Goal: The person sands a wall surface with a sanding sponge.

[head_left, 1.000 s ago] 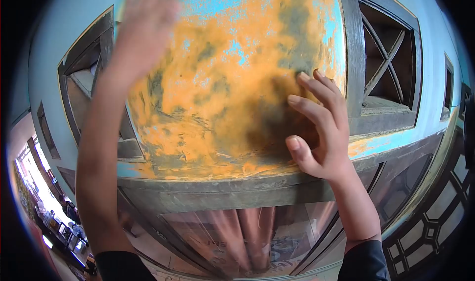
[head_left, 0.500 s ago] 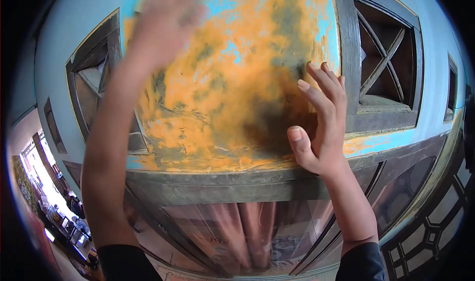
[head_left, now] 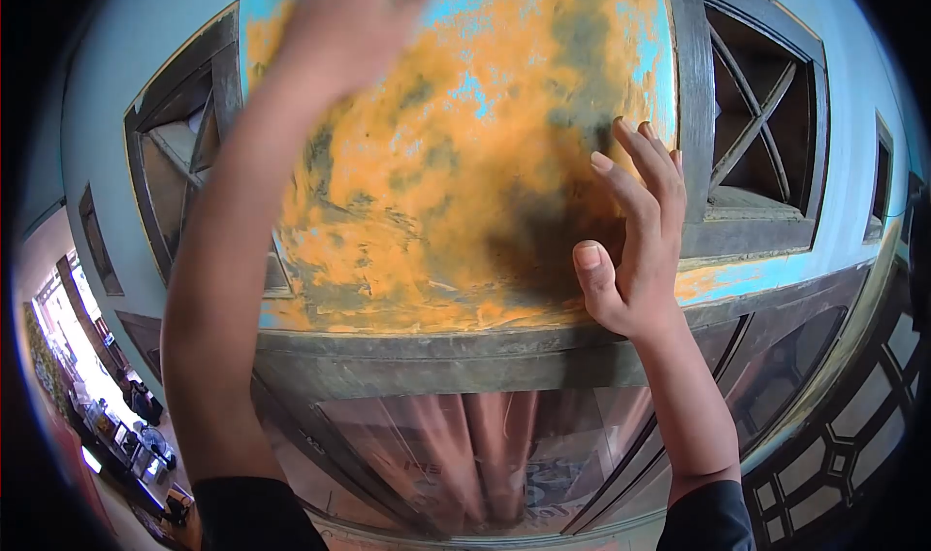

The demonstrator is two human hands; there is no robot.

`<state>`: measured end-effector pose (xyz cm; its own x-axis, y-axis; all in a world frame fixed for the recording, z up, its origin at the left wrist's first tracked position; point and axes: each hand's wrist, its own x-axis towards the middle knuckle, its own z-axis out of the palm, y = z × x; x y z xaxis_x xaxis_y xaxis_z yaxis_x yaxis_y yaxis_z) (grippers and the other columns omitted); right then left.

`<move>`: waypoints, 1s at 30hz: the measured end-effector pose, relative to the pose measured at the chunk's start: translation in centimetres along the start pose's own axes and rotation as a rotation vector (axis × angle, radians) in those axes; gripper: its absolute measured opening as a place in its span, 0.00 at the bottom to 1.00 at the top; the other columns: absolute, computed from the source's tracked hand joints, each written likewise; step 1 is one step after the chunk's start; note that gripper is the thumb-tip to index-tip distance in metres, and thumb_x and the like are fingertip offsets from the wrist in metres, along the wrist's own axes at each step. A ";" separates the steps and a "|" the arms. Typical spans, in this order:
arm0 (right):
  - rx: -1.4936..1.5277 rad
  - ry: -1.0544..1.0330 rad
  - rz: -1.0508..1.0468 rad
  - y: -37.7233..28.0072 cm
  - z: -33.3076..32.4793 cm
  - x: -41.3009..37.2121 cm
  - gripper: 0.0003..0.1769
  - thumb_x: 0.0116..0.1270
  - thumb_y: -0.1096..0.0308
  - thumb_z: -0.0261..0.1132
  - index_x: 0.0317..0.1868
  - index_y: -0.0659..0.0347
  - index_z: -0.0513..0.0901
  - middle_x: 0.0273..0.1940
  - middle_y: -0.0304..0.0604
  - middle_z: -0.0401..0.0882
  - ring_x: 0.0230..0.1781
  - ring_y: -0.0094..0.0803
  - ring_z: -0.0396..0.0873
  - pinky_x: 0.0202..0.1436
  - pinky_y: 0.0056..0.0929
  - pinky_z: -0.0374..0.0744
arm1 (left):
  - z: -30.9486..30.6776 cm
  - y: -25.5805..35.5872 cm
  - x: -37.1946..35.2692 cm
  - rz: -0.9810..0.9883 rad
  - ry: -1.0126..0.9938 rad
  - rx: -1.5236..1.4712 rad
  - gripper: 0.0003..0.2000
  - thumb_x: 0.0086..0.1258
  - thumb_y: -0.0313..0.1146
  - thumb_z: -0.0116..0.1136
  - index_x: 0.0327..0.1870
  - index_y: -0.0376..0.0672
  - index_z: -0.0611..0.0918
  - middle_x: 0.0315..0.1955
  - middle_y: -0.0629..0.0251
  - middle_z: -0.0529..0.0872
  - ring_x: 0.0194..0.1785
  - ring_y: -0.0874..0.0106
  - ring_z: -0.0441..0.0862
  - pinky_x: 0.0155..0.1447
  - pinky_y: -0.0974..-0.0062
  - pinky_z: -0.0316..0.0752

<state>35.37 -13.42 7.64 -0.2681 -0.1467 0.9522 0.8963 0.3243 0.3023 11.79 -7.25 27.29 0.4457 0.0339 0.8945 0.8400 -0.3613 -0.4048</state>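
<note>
A wall panel (head_left: 436, 192) with patchy orange, dark grey and turquoise colouring fills the middle of the view. High on its left side is my left hand (head_left: 364, 22), smeared by motion and cut off by the top edge; I cannot tell whether it holds anything. My right hand (head_left: 635, 231) is raised at the panel's lower right, palm turned inward. Its fingers are apart and slightly bent, with nothing between them, and its shadow falls on the panel.
Dark wooden frames with crossed bars stand on both sides: a right vent opening (head_left: 761, 114) and a left vent opening (head_left: 179, 153). Beneath the panel runs a wooden beam (head_left: 436, 362), above glass with a pinkish curtain (head_left: 475, 454). A bright room shows at the far left.
My left hand has moved to the right across the top of the panel, still blurred. My right hand keeps nearly the same pose; the view has shifted slightly.
</note>
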 end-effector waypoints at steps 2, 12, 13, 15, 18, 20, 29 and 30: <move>-0.007 -0.009 0.009 -0.3 0.0 0.1 0.33 0.75 0.37 0.56 0.67 0.52 0.79 0.73 0.54 0.70 0.76 0.57 0.64 0.79 0.60 0.53 | 0.1 -2.1 1.3 -0.203 0.081 -0.047 0.27 0.88 0.51 0.24 0.83 0.62 0.56 0.85 0.67 0.46 0.86 0.59 0.40 0.87 0.55 0.31; 0.030 0.066 0.047 0.0 0.7 -0.3 0.42 0.74 0.33 0.55 0.73 0.58 0.71 0.73 0.61 0.67 0.76 0.59 0.64 0.79 0.62 0.53 | 0.1 7.1 1.8 0.335 0.102 -0.175 0.26 0.87 0.45 0.31 0.83 0.56 0.59 0.84 0.60 0.51 0.86 0.57 0.42 0.87 0.56 0.31; 0.001 0.049 0.029 0.1 0.7 -0.3 0.42 0.73 0.33 0.56 0.73 0.58 0.70 0.73 0.61 0.67 0.76 0.59 0.64 0.78 0.62 0.55 | 1.2 5.6 2.2 0.327 0.174 -0.135 0.26 0.87 0.45 0.31 0.83 0.57 0.59 0.84 0.61 0.51 0.86 0.57 0.42 0.87 0.56 0.31; 0.032 0.058 0.023 0.1 0.9 -0.1 0.42 0.73 0.33 0.57 0.73 0.59 0.70 0.73 0.61 0.67 0.75 0.59 0.65 0.78 0.61 0.56 | 4.4 1.4 3.2 0.282 0.407 0.017 0.25 0.88 0.46 0.31 0.83 0.58 0.59 0.84 0.63 0.50 0.86 0.58 0.42 0.87 0.56 0.31; 0.014 0.046 0.032 -0.1 0.7 -0.2 0.41 0.73 0.34 0.58 0.72 0.58 0.71 0.73 0.61 0.68 0.75 0.60 0.65 0.78 0.60 0.57 | -0.5 -2.6 1.3 -0.244 0.109 -0.062 0.25 0.88 0.47 0.25 0.83 0.64 0.58 0.85 0.67 0.47 0.86 0.61 0.40 0.87 0.56 0.31; -0.012 0.030 0.032 -0.3 0.7 0.0 0.41 0.73 0.34 0.58 0.72 0.58 0.72 0.73 0.60 0.68 0.75 0.60 0.65 0.78 0.59 0.58 | -0.2 -2.9 1.2 -0.404 0.180 -0.135 0.26 0.88 0.48 0.22 0.84 0.62 0.57 0.85 0.67 0.47 0.86 0.61 0.40 0.87 0.56 0.31; -0.357 -0.208 0.109 -2.9 0.8 0.8 0.34 0.69 0.41 0.63 0.72 0.42 0.77 0.77 0.47 0.65 0.79 0.52 0.60 0.81 0.60 0.52 | 0.7 5.4 3.0 0.144 0.195 -0.093 0.26 0.88 0.47 0.29 0.84 0.56 0.57 0.84 0.60 0.50 0.86 0.57 0.44 0.87 0.53 0.31; -0.403 -0.226 0.108 -3.1 0.9 0.9 0.34 0.68 0.42 0.64 0.73 0.42 0.77 0.78 0.47 0.65 0.79 0.52 0.60 0.81 0.61 0.52 | 0.8 5.6 2.9 0.212 0.182 -0.098 0.26 0.88 0.48 0.30 0.84 0.57 0.57 0.84 0.59 0.50 0.86 0.56 0.44 0.87 0.52 0.31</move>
<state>32.02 -13.68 7.63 -0.1956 0.0891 0.9766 0.9770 -0.0688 0.2019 18.01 -8.39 27.48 0.5377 -0.2166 0.8149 0.6961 -0.4313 -0.5740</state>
